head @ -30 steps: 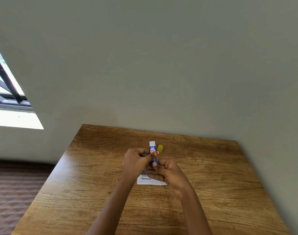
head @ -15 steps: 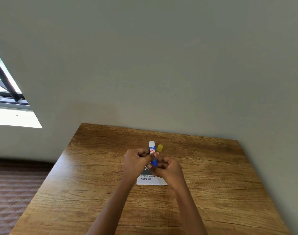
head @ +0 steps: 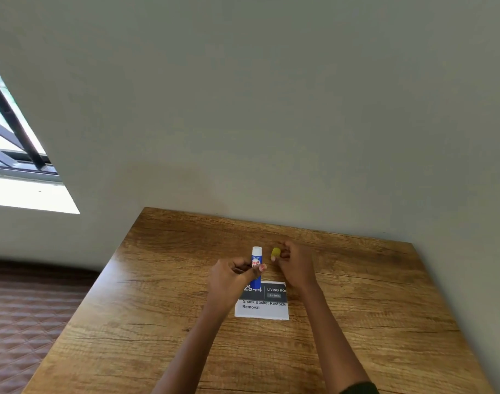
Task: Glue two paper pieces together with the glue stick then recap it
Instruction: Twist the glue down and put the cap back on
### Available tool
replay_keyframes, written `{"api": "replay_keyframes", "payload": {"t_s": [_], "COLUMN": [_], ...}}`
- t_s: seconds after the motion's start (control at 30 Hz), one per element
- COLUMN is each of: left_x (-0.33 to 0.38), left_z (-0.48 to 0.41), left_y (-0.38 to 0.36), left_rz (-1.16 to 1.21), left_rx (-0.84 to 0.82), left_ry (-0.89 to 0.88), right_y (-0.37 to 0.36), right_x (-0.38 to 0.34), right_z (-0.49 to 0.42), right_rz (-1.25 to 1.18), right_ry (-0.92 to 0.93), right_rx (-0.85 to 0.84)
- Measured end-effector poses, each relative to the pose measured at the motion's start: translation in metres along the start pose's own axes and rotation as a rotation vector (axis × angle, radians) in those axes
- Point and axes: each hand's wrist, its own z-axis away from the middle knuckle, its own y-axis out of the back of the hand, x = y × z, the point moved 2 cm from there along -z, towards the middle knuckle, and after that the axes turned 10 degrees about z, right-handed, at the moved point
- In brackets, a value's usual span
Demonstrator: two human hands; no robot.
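Viewing wooden table [head: 385, 322], brown grain, butting against plain pale grey-green wall [head: 271, 109]. Noting window [head: 4, 132] at far left, dark frame bars crossing it diagonally. Recording strong daylight coming through, washing out white sill [head: 27, 194] below. Noting reddish-brown floor [head: 24, 322] with quilted diamond pattern lying left of table, looking dim. Seeing soft even light falling across tabletop and wall.

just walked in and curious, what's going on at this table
A person's left grip holds a glue stick upright over a printed paper lying on the table. The right grip pinches the yellow cap beside the stick's top. The stick is uncapped; the cap is not yet on.
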Motion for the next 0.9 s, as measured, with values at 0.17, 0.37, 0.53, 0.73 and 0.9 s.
{"api": "replay_keyframes", "payload": {"t_s": [0.17,0.37,0.53,0.73,0.9], "left_x": [-0.007,-0.013,-0.011,-0.009,-0.006], "left_z": [-0.004,-0.007,-0.006,-0.005,-0.002], "left_y": [0.001,-0.003,-0.007,-0.011,-0.010], "left_rz": [-0.038,-0.070,-0.082,-0.066,-0.071], "left_rx": [-0.020,-0.027,-0.024,-0.052,-0.053], "left_ry": [-0.007,-0.027,-0.065,-0.073,-0.093], "right_y": [0.001,0.016,0.034,0.042,0.046], "right_x": [-0.005,-0.020,-0.036,-0.035,-0.040], "right_z": [-0.008,0.014,0.030,0.036,0.040], "right_rz": [0.131,-0.262,-0.459,-0.556,-0.515], "right_ry": [0.078,0.045,0.095,0.085,0.129], "right_rx": [0.004,-0.048,-0.115,-0.132,-0.156]}}
